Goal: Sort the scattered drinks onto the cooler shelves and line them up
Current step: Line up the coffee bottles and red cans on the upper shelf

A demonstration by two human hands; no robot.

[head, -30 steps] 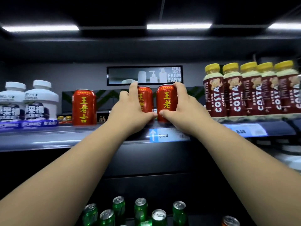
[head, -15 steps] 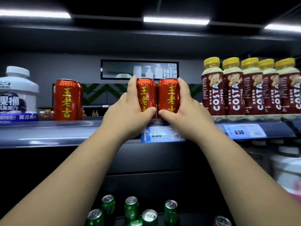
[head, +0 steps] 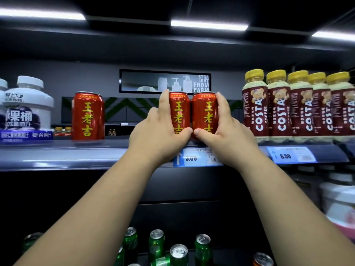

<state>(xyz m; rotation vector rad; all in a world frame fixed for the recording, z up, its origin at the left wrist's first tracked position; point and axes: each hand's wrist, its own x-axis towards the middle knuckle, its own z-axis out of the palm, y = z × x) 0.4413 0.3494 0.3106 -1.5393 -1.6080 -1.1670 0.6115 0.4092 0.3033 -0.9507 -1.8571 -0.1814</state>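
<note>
I see three white strip lights (head: 209, 25) on a dark ceiling (head: 134, 4); on the far side, a grey wall (head: 86, 77) carries a black-framed sign (head: 165, 81), with a green zigzag panel (head: 124, 110) below it

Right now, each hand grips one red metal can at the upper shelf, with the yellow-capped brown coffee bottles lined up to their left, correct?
No: the head view shows the yellow-capped brown coffee bottles to the right of the two red metal cans. The rest holds.

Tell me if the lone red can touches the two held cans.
No: the lone red can stands apart on the shelf, a clear gap between it and the left hand gripping the nearer held can.
</note>
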